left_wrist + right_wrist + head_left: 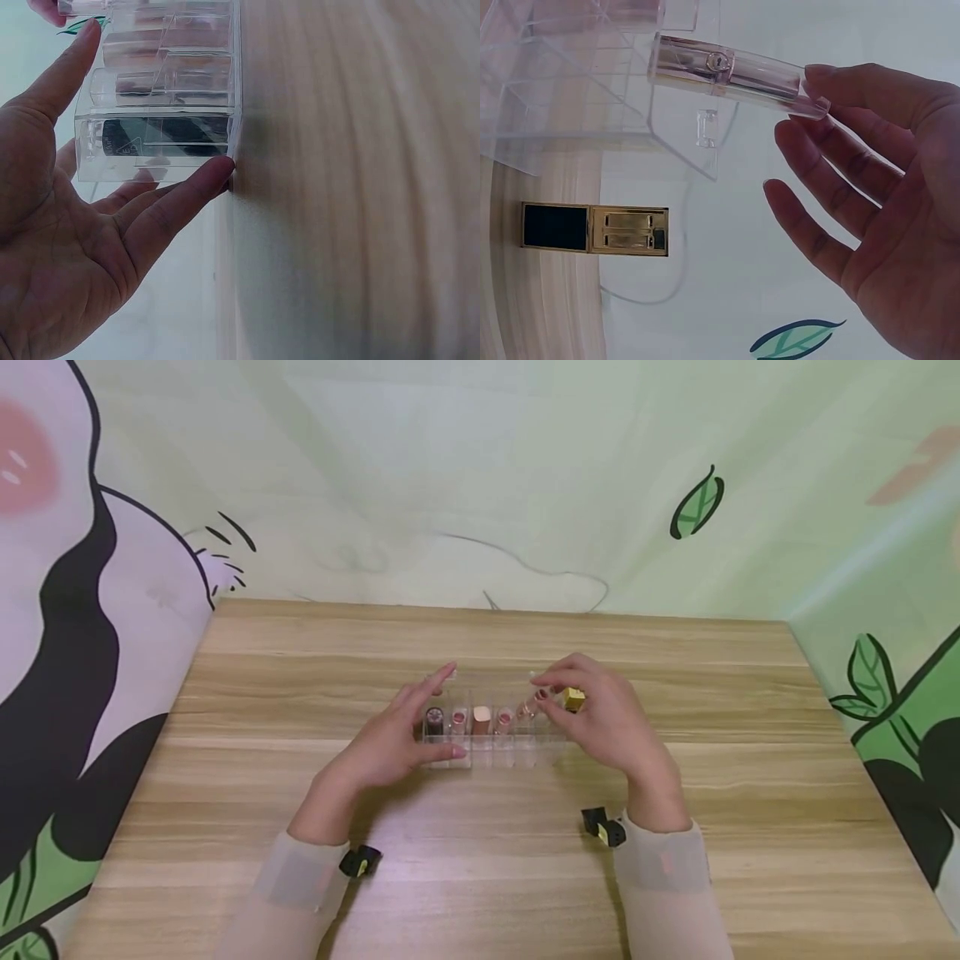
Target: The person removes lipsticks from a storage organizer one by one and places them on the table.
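A clear acrylic lipstick organizer point(483, 752) stands on the table, with several lipsticks in its compartments. My left hand point(390, 735) holds its left end, thumb at the front and fingers around the side and back. In the left wrist view, a dark lipstick tube point(165, 136) stands in the end compartment beside the fingers. My right hand point(603, 714) pinches a clear-capped pinkish lipstick point(735, 75) by its top between thumb and fingertips. That lipstick is tilted, at the organizer's right part. Whether its lower end is inside a compartment, I cannot tell.
A gold lipstick point(630, 230) with a dark lower half stands upright on the table, just right of the organizer and partly hidden by the right hand in the head view. Behind the wooden table point(480, 860) hangs a printed cloth backdrop point(480, 485).
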Motion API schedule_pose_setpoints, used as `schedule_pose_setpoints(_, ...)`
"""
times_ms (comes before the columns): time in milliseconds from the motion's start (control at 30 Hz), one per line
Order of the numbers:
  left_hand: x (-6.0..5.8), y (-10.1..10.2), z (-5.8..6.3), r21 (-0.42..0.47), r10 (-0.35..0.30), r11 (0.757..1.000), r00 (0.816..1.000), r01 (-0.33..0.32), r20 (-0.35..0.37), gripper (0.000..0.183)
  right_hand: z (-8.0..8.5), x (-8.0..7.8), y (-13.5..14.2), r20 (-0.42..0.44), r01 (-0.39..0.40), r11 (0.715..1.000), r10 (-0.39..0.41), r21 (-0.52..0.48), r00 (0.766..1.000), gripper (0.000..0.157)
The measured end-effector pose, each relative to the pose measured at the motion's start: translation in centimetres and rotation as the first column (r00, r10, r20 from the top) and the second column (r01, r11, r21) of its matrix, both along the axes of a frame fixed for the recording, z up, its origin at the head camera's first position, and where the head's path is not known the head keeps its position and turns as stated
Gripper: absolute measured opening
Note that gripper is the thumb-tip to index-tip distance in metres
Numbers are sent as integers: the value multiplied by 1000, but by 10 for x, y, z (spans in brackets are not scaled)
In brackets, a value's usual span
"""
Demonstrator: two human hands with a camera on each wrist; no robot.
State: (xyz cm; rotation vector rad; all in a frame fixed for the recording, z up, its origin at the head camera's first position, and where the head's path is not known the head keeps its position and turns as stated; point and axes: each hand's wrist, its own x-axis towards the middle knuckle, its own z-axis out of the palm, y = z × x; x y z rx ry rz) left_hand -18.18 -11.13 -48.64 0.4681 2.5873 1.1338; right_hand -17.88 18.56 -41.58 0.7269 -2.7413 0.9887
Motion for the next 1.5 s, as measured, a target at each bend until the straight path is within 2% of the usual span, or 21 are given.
schedule_pose_setpoints(333, 0, -1, -1, 6, 6, 1000, 1000, -6, -3, 109, 5, 1, 4, -28, 1, 999, -2, -45, 1000, 24)
schedule_pose_setpoints(933, -2, 1, -1, -1, 5, 1000, 1000, -5, -9, 109, 6, 0, 17, -183, 41, 983, -74, -180, 980, 24)
schedule_pose_setpoints(1500, -1, 0, -2, 6, 3, 1000, 1000, -3, -10, 109, 5, -1, 24, -194, 86, 975, -127, -206, 973, 27)
